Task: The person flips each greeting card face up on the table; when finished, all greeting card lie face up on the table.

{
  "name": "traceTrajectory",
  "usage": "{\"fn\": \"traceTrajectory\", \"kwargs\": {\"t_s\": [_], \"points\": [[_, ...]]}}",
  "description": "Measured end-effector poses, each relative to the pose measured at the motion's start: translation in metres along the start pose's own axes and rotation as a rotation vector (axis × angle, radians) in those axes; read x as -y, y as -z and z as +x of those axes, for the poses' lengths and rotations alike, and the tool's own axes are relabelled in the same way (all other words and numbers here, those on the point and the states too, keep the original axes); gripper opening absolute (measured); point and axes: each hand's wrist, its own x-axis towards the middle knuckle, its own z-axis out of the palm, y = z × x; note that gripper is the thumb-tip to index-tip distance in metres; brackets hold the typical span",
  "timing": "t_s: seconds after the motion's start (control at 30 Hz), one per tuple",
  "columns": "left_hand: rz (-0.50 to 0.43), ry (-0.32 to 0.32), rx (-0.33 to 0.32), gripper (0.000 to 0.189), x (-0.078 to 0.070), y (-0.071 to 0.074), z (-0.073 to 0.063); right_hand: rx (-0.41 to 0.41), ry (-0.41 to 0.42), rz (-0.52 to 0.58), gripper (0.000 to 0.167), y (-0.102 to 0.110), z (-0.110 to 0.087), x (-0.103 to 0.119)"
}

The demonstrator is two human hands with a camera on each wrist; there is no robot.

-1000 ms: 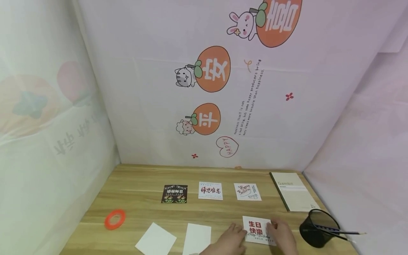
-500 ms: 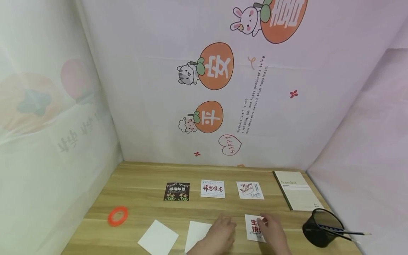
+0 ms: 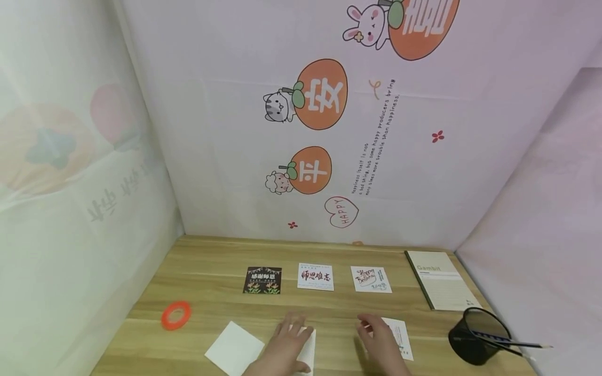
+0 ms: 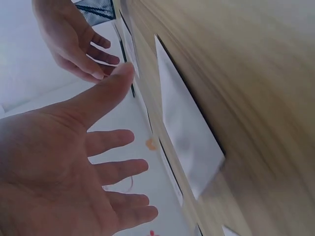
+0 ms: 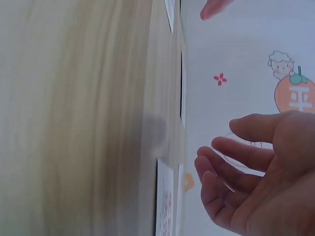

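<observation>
My left hand [image 3: 284, 347] hovers with spread fingers over a blank white card [image 3: 308, 349], covering much of it in the head view. The left wrist view shows the palm facing that white card [image 4: 184, 132], with nothing in the hand. To the right, my right hand [image 3: 380, 342] is raised above the table, its fingers loosely bent and holding nothing, as the right wrist view shows [image 5: 261, 172]. Behind it lies the white birthday card with red print [image 3: 402, 337], its left part hidden by the hand. A second blank white card [image 3: 234, 349] lies turned at an angle on the left.
Along the back lie a black flowered card [image 3: 262, 287], a white card with red characters [image 3: 315, 282] and a "Happy Birthday" card [image 3: 371, 279]. A notebook [image 3: 444, 284] and a black mesh cup [image 3: 463, 347] with pencils stand right; a red tape roll [image 3: 166, 316] lies left.
My right hand has let go of the birthday card and moved left off it. My left hand has moved left from beside that card to over the blank card, its fingers spreading.
</observation>
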Motion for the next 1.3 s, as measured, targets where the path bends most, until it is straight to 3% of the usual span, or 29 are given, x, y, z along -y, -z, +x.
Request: {"fn": "traceTrajectory", "kwargs": {"t_s": [0.23, 0.47, 0.63, 0.8, 1.07, 1.3], "points": [[-0.025, 0.04, 0.04, 0.09, 0.019, 0.008, -0.022, 0.126, 0.022, 0.105, 0.024, -0.018, -0.002, 0.017], [-0.07, 0.04, 0.03, 0.091, 0.032, 0.003, -0.034, 0.217, 0.131, 0.122, 0.029, -0.034, -0.005, 0.026], [-0.094, 0.052, 0.046, 0.089, 0.039, 0.0, -0.039, 0.234, 0.205, 0.105, 0.03, -0.045, -0.005, 0.031], [-0.059, 0.052, 0.045, 0.084, 0.045, -0.003, -0.042, 0.242, 0.273, 0.074, 0.032, -0.053, -0.006, 0.04], [-0.048, 0.053, 0.037, 0.079, 0.046, -0.006, -0.044, 0.279, 0.233, 0.016, 0.036, -0.056, -0.008, 0.055], [-0.006, 0.033, -0.035, 0.073, 0.046, -0.015, -0.048, 0.304, 0.218, 0.025, 0.035, -0.06, -0.01, 0.056]]}}
